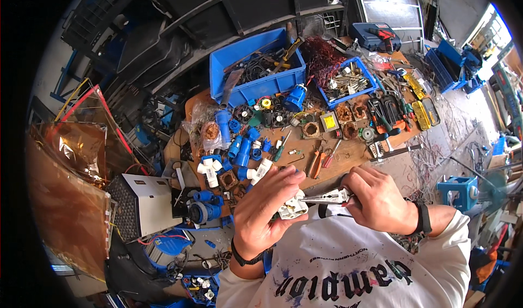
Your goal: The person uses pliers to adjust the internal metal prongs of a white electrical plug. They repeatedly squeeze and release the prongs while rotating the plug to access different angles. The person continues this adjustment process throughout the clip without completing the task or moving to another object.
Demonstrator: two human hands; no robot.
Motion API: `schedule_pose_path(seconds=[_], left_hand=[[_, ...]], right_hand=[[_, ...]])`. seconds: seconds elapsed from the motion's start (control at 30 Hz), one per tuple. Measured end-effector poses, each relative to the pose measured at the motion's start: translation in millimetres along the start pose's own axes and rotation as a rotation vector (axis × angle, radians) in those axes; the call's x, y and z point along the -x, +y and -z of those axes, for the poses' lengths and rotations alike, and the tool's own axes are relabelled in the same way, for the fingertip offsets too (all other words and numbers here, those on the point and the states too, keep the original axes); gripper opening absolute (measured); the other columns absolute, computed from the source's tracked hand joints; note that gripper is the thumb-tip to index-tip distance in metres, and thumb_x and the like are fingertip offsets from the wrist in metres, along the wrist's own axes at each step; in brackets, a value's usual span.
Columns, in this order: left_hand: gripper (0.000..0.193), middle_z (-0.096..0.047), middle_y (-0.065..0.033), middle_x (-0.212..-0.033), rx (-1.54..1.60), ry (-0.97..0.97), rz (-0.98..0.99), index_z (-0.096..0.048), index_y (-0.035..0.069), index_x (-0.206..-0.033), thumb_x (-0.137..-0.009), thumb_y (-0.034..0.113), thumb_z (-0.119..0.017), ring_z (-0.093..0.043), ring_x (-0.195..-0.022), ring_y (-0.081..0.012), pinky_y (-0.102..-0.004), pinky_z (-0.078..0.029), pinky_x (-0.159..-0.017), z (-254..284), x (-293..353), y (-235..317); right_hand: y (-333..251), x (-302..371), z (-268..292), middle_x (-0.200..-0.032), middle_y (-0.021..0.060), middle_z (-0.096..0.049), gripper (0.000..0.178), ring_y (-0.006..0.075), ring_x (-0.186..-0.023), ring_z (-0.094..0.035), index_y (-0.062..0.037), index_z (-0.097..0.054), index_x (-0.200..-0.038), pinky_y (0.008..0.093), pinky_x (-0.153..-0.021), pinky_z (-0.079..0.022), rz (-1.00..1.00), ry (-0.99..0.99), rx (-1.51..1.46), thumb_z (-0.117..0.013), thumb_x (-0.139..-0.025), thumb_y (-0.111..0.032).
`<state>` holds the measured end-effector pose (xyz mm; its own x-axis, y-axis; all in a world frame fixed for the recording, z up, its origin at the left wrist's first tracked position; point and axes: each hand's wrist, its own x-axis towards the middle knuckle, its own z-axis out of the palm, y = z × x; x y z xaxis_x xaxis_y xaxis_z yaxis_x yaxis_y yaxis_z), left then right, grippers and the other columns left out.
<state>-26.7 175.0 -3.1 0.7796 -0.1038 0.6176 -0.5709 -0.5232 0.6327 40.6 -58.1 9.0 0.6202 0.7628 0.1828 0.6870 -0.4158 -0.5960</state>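
Observation:
Close to my chest, my left hand is closed round a small white plastic housing with an irregular, hollow-looking shape. My right hand grips a pair of long-nose pliers, its fingers wrapped round the handles. The plier jaws point left and their tips meet the white housing at its right side; whether they pinch anything there is too small to tell. On the table just beyond my hands lie orange-handled pliers and a screwdriver with a red handle.
A wooden table carries blue pipe fittings, white tee fittings and rusty square parts. Behind stand a large blue bin of tools and a blue tray of metal pieces. A red drill rests on a case at the back right.

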Motion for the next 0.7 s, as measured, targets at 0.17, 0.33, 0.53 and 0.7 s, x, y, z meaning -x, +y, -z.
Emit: schedule_pose_path(seconds=[0.17, 0.33, 0.53, 0.7], left_hand=[[0.05, -0.065, -0.0212, -0.115, 0.11, 0.048, -0.008, -0.059, -0.001, -0.115, -0.073, 0.017, -0.079, -0.059, -0.116, -0.0387, -0.0474, -0.043, -0.101, -1, 2, -5], [0.05, -0.065, -0.0232, -0.116, 0.217, 0.079, -0.023, -0.058, -0.001, -0.116, -0.075, 0.019, -0.079, -0.057, -0.118, -0.0412, -0.0483, -0.041, -0.102, -3, 7, -8], [0.048, -0.065, -0.0235, -0.115, 0.284, 0.085, -0.026, -0.059, -0.001, -0.115, -0.076, 0.019, -0.078, -0.055, -0.12, -0.041, -0.0483, -0.039, -0.104, -3, 10, -10], [0.048, -0.064, -0.0234, -0.117, 0.269, 0.063, -0.022, -0.059, 0.0, -0.115, -0.075, 0.017, -0.079, -0.054, -0.122, -0.0407, -0.0482, -0.037, -0.106, -2, 9, -8]], right_hand=[[-10, 2, 14, -0.088, 0.0167, -0.057, 0.029, 0.0361, -0.083, -0.058, 0.0013, -0.051, -0.101, 0.0437, -0.071, -0.047, -0.138, -0.179, -0.206, -0.067, -0.085, -0.017], [-9, 6, 17, -0.088, 0.0182, -0.057, 0.031, 0.0373, -0.086, -0.058, 0.0032, -0.052, -0.104, 0.0435, -0.073, -0.047, -0.1, -0.282, -0.291, -0.064, -0.089, -0.022], [-15, 7, 18, -0.092, 0.0185, -0.055, 0.033, 0.0376, -0.088, -0.057, 0.0035, -0.053, -0.108, 0.0441, -0.077, -0.046, -0.12, -0.291, -0.321, -0.062, -0.09, -0.022], [-16, 8, 16, -0.095, 0.0157, -0.054, 0.031, 0.035, -0.088, -0.056, 0.0013, -0.053, -0.108, 0.0422, -0.077, -0.045, -0.048, -0.213, -0.18, -0.063, -0.088, -0.02]])
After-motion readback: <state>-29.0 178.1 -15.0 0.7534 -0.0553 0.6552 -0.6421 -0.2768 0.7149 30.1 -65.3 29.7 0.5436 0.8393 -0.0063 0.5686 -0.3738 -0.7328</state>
